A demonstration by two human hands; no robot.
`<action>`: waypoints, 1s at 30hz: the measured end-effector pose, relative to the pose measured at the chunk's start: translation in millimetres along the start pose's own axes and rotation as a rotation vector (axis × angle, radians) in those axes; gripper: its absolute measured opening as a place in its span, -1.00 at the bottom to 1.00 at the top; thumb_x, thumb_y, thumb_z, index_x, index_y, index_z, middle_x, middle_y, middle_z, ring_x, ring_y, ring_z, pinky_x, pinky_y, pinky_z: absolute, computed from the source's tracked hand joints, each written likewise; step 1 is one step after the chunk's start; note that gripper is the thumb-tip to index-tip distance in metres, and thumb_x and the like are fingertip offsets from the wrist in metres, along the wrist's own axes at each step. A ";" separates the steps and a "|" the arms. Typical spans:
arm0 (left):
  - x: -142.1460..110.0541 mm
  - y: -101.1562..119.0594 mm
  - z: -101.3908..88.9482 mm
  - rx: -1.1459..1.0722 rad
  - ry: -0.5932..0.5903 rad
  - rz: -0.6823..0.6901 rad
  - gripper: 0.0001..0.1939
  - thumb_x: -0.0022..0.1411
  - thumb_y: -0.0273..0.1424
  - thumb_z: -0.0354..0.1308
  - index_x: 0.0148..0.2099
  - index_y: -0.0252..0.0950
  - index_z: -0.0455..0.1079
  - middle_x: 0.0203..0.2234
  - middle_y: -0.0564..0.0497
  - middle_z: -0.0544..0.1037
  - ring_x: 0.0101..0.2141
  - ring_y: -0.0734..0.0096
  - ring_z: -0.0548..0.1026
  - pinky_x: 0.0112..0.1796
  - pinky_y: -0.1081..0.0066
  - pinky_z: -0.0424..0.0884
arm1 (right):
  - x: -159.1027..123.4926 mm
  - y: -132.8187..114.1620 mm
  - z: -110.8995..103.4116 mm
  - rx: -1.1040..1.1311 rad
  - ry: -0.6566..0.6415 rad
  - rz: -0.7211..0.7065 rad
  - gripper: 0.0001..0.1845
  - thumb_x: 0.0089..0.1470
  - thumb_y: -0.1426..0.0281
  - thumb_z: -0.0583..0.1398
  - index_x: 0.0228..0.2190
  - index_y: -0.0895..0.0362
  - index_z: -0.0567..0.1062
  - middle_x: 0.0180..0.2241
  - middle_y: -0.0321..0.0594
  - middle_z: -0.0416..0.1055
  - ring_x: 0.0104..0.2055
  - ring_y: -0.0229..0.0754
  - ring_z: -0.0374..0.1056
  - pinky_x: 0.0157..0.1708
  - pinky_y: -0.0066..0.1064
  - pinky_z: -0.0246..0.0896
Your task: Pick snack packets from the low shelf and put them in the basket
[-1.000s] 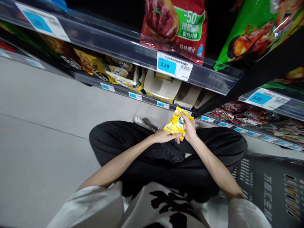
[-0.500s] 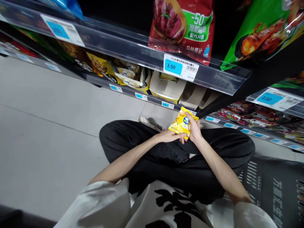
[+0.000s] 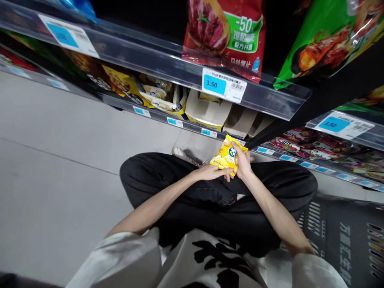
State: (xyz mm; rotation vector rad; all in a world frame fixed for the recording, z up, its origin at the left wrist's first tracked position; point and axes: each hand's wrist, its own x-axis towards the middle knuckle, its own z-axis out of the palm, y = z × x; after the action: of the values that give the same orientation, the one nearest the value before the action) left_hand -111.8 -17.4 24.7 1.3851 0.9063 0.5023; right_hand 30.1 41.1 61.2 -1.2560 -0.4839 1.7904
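Note:
A small yellow snack packet [image 3: 224, 157] with a blue logo is held between both hands above my crossed legs, just in front of the lowest shelf. My left hand [image 3: 213, 172] grips its lower edge, with the thumb across the front and the other fingers mostly behind it. On the packet's right side, my right hand [image 3: 243, 161] closes with its thumb pressed on the front. Behind the packet, an open cardboard display box [image 3: 207, 114] sits on the bottom shelf, with a little stock at its back.
A clear shelf lip [image 3: 168, 72] with price tags juts out above the bottom row. Over it hang a red chip bag [image 3: 223, 38] and a green bag [image 3: 324, 48]. A dark plastic basket [image 3: 333, 240] stands at my right. Grey floor [image 3: 60, 180] stretches left.
The whole view has shifted slightly, so the scene sits a little further left. Both hands keep the same hold on the packet.

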 end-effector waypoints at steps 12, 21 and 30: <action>0.3 -3.9 0.1 0.004 0.021 0.045 -0.42 0.50 0.04 -0.01 -0.24 -0.24 0.66 -0.18 -0.01 0.72 -0.03 0.27 0.62 0.14 0.40 0.41 | 0.3 -1.8 0.6 -0.005 0.001 -0.003 -0.54 -0.23 0.16 0.56 -0.34 0.11 0.57 -0.41 -0.23 0.64 -0.34 -0.01 0.61 -0.32 -0.28 0.56; 3.1 -7.6 -5.6 0.042 0.374 0.069 -0.42 0.17 -0.16 0.43 0.18 -0.28 0.49 0.04 -0.16 0.62 0.02 0.10 0.58 0.06 0.26 0.47 | 8.7 -7.6 -1.4 0.026 0.080 -0.033 -0.58 -0.19 0.17 0.52 -0.33 0.10 0.56 -0.43 -0.28 0.62 -0.36 -0.05 0.60 -0.30 -0.27 0.55; 2.1 -8.3 -12.9 0.550 0.857 0.284 -0.24 0.23 -0.39 0.34 0.43 -0.17 0.21 0.36 -0.25 0.26 0.32 -0.05 0.29 0.24 -0.01 0.37 | 19.1 2.7 -9.3 0.008 0.085 -0.141 -0.61 -0.09 0.16 0.44 -0.23 0.04 0.55 -0.22 -0.30 0.62 -0.15 -0.09 0.56 -0.14 -0.28 0.51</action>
State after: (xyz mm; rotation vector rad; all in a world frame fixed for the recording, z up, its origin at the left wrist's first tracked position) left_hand -122.4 -9.1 16.9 1.8380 1.6289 1.1790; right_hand 35.1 53.9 44.8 -1.2554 -0.5040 1.6137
